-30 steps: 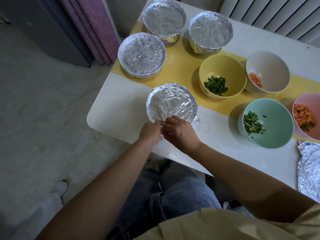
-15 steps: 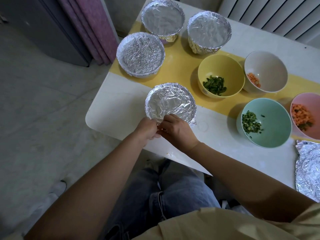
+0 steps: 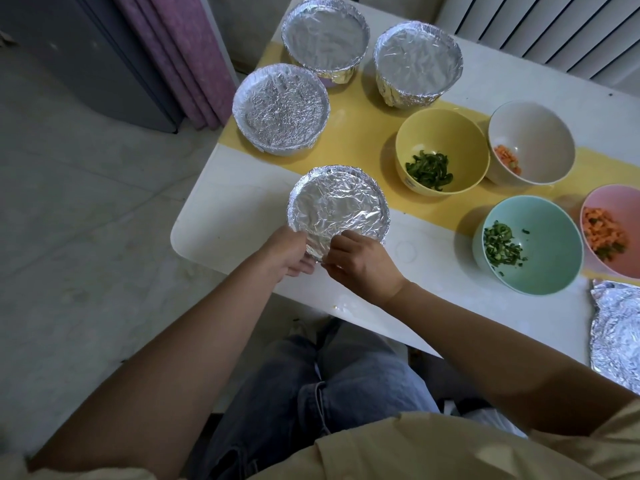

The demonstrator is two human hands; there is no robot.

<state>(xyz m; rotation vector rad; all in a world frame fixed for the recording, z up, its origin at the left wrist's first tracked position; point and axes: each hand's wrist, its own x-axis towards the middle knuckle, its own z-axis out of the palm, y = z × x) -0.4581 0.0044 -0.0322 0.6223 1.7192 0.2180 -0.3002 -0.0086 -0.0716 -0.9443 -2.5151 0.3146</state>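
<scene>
A foil-covered bowl (image 3: 337, 204) stands near the left front corner of the white table (image 3: 221, 216). Its near edge tilts up toward me. My left hand (image 3: 289, 252) holds the bowl's near left side from below, fingers under the foil rim. My right hand (image 3: 360, 259) pinches the crinkled foil at the near rim, fingers curled on it. The bowl's contents are hidden by the foil.
Three more foil-covered bowls (image 3: 280, 109) (image 3: 325, 34) (image 3: 417, 62) stand behind on a yellow runner (image 3: 360, 133). At right are a yellow bowl (image 3: 441, 150) and mint bowl (image 3: 528, 244) with green pieces, a white bowl (image 3: 531, 142) and pink bowl (image 3: 611, 228) with orange pieces. Loose foil (image 3: 616, 334) lies far right.
The bowl's near edge has lifted slightly and both hands shifted a little along the near rim, still working the foil.
</scene>
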